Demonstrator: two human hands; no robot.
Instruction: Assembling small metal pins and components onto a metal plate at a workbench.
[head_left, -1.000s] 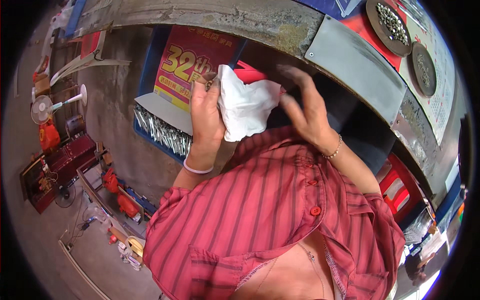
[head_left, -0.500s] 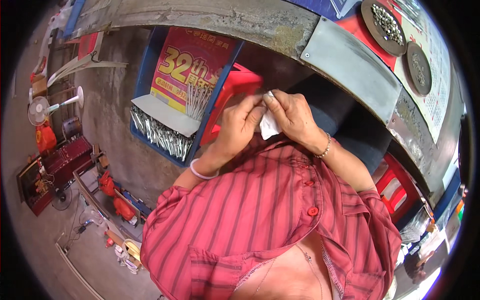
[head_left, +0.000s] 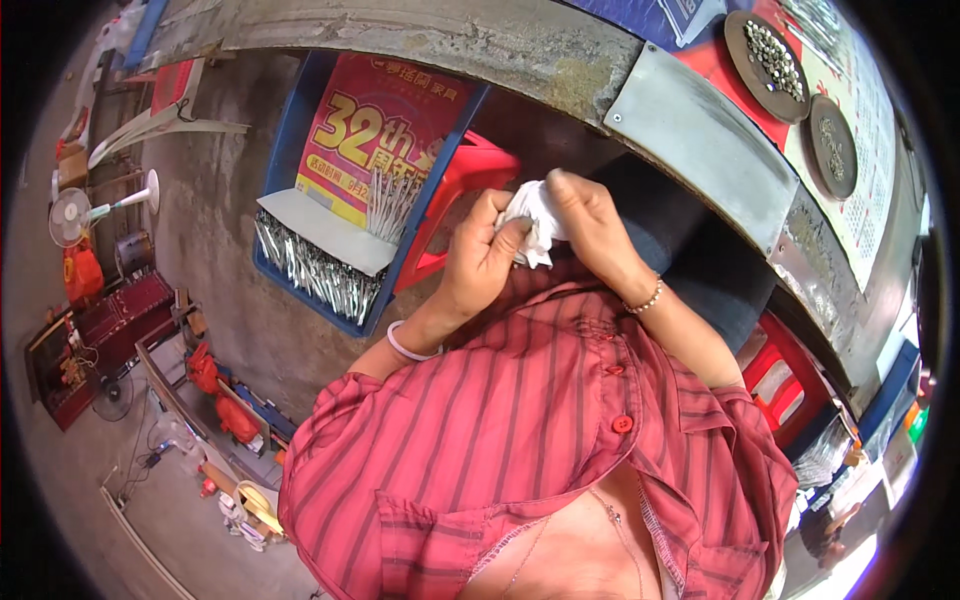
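Note:
A crumpled white piece of tissue or thin cloth (head_left: 535,222) is bunched between my two hands, in front of my striped shirt. My left hand (head_left: 476,258) pinches its left side, thumb laid over the folds. On the other side my right hand (head_left: 600,228) grips it with the thumb up and fingers curled behind. Whether anything is wrapped inside the white folds is hidden.
Left of my hands stands a blue tray (head_left: 393,262) with many thin silvery pieces and a printed sheet. A red plastic stool (head_left: 470,180) is behind it. The worn bench edge (head_left: 560,70) crosses above; two brown dishes (head_left: 745,60) of small metal parts lie at upper right.
The white piece, mostly covered by my fingers before, now shows more, bunched higher between my hands. My hands have moved slightly apart. The view has shifted a little.

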